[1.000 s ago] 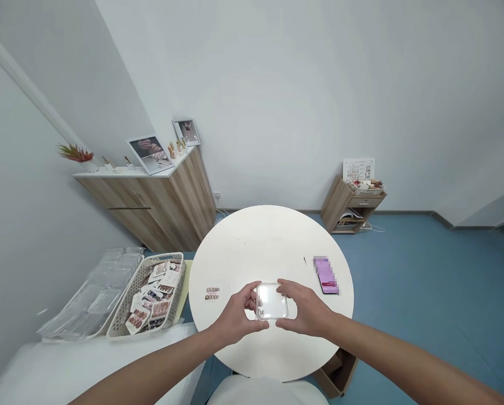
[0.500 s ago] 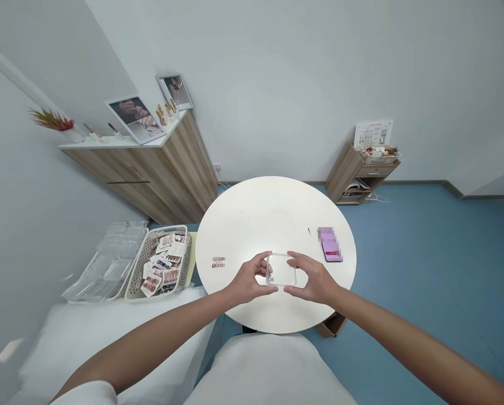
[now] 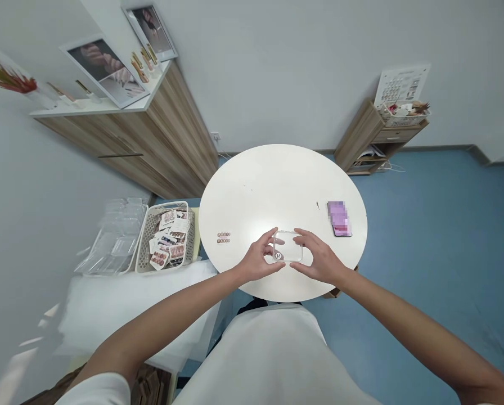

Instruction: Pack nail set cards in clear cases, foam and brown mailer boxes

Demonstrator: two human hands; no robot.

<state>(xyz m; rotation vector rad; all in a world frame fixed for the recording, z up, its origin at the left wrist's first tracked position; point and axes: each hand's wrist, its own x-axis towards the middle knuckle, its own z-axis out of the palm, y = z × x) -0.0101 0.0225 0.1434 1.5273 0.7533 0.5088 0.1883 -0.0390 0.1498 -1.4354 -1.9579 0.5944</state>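
Observation:
Between my two hands is a small clear plastic box (image 3: 289, 247) with rounded corners and a round "M" mark at its lower left. My left hand (image 3: 261, 257) grips its left end, thumb at the near edge and fingers at the far edge. On the right end, my right hand (image 3: 319, 259) holds it the same way. The box is over the near part of the white oval table (image 3: 269, 185). Two short rows of press-on nails (image 3: 224, 237) lie on the table to the left of my left hand.
A phone (image 3: 340, 219) lies at the table's right, with a tiny dark item (image 3: 318, 205) beside it. Left of the table stand a basket of nail packets (image 3: 188, 247) and stacked clear trays (image 3: 112, 244). A wooden cabinet (image 3: 180, 129) and a small shelf unit (image 3: 361, 135) stand behind.
The view has tilted down and shifted. Both hands still hold the clear box, and the "M" mark now shows more plainly.

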